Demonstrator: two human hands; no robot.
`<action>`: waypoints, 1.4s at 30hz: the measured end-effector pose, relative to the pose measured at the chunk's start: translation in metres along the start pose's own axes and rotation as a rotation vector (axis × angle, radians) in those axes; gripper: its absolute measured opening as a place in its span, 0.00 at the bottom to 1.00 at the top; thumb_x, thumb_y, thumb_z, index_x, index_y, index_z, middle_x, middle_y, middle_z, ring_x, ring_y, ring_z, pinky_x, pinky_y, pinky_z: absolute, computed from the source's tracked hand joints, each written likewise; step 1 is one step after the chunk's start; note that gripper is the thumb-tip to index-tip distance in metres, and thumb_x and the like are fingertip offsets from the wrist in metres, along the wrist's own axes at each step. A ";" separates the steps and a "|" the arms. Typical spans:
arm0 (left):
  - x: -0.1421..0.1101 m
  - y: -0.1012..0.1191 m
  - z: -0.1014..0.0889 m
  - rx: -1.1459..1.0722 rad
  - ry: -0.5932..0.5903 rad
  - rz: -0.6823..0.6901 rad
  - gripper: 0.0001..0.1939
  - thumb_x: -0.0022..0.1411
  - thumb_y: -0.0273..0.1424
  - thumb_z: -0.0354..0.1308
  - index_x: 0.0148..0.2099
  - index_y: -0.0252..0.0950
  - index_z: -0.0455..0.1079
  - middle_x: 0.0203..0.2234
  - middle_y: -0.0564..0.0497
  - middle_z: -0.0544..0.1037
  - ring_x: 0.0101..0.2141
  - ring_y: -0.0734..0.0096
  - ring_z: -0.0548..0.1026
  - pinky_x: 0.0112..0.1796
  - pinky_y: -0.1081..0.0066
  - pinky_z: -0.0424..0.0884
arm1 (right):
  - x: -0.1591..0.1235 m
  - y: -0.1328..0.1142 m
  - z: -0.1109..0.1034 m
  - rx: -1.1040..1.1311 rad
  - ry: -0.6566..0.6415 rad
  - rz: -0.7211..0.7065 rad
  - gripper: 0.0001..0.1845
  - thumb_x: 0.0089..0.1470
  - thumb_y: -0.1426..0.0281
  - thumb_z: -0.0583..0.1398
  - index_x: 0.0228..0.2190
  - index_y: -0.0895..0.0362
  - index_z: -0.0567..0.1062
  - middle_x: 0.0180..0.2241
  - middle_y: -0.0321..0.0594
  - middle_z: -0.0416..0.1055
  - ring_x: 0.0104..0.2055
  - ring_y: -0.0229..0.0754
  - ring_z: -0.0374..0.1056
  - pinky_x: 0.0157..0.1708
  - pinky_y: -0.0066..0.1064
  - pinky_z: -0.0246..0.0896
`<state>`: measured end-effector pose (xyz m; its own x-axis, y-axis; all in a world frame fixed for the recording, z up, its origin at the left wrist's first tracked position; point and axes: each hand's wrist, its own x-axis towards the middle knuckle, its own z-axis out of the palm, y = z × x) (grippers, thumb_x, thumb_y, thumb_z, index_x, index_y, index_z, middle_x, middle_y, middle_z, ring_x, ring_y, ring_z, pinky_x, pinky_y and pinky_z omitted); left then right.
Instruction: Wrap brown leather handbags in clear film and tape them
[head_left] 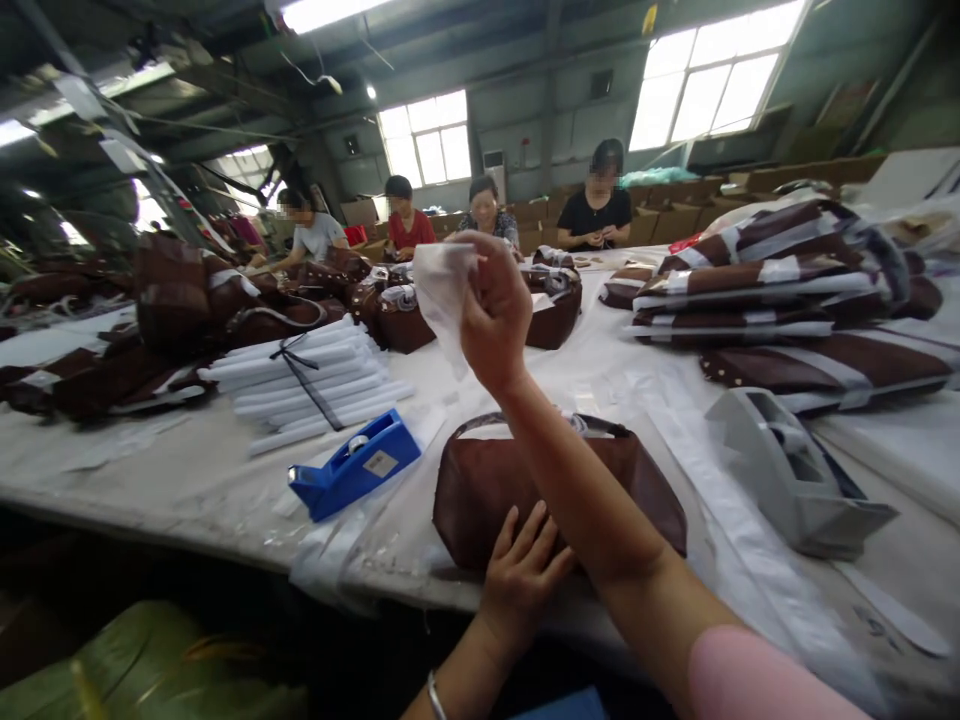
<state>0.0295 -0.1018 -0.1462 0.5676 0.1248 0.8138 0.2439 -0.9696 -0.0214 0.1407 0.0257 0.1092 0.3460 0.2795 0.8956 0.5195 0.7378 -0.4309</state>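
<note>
A dark brown handbag sits at the table's front edge, its handle wrapped in thin covering. My left hand lies on the bag's near side with the fingers spread. Above the bag, my right hand is raised and closed, pinching a thin, translucent white sheet that hangs to its left. My right forearm crosses in front of the bag and hides part of it. Left of the bag stands a blue tape dispenser; a grey tape dispenser is on the right.
White rolled tubes tied with a black ribbon lie behind the blue dispenser. Wrapped brown bags are stacked at right, and more brown bags pile up at left. Several people are across the table. Clear plastic sheeting lies beside the handbag.
</note>
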 end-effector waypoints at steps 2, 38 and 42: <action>-0.003 0.000 0.004 -0.026 0.019 -0.016 0.10 0.70 0.30 0.54 0.47 0.44 0.77 0.45 0.55 0.82 0.54 0.65 0.75 0.66 0.56 0.56 | -0.024 0.005 0.002 0.072 0.112 0.011 0.11 0.67 0.66 0.51 0.47 0.53 0.68 0.43 0.39 0.71 0.42 0.39 0.71 0.42 0.32 0.68; 0.125 -0.154 -0.149 -1.327 0.492 -1.342 0.11 0.60 0.31 0.66 0.30 0.34 0.67 0.18 0.62 0.65 0.23 0.82 0.71 0.39 0.74 0.77 | -0.116 0.087 0.012 -0.029 -0.500 0.177 0.12 0.62 0.64 0.60 0.46 0.47 0.78 0.42 0.39 0.80 0.43 0.45 0.75 0.43 0.32 0.66; 0.131 -0.156 -0.172 -1.398 0.609 -1.464 0.04 0.68 0.25 0.57 0.43 0.33 0.73 0.26 0.57 0.73 0.20 0.89 0.69 0.27 0.85 0.73 | -0.118 0.096 0.012 0.036 -0.493 0.288 0.11 0.59 0.66 0.61 0.42 0.48 0.81 0.41 0.40 0.80 0.41 0.47 0.75 0.44 0.33 0.66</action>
<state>-0.0692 0.0298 0.0634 0.2207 0.9677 -0.1217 -0.6061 0.2338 0.7602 0.1405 0.0704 -0.0365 0.0599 0.7196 0.6918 0.4285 0.6074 -0.6689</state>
